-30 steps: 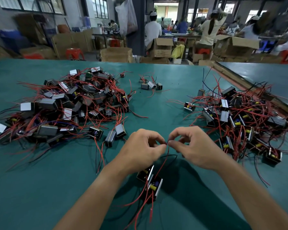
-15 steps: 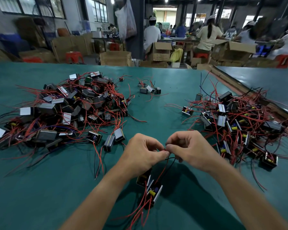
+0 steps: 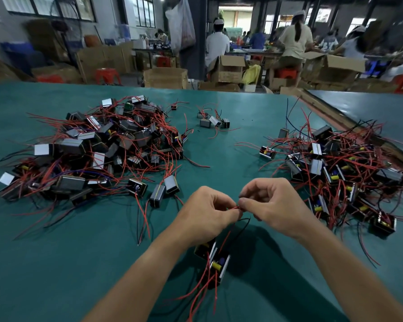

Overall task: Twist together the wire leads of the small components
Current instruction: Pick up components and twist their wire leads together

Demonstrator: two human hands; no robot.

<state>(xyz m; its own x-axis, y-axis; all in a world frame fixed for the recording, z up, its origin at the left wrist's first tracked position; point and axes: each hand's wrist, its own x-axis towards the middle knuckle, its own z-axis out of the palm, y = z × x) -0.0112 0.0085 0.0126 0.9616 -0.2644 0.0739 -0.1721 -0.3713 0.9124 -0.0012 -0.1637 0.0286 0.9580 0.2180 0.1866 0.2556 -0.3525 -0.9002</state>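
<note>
My left hand [image 3: 207, 210] and my right hand [image 3: 272, 205] meet fingertip to fingertip above the green table [image 3: 56, 263]. Both pinch thin red wire leads [image 3: 235, 208] between thumb and forefinger. The leads run down to two small black components [image 3: 215, 261] that lie side by side on the table below my hands, one showing a yellow part. More red leads trail from them toward me, and a black lead [image 3: 242, 225] loops beside my right hand.
A big heap of components with red leads [image 3: 98, 149] covers the left of the table. A second heap [image 3: 335, 168] lies at the right. A few loose components [image 3: 211, 120] sit at the back. People work among cardboard boxes [image 3: 165, 77] behind.
Both hands stay pinched on the leads and have shifted slightly; the right fingers have turned on the wire. The view has tilted a little.
</note>
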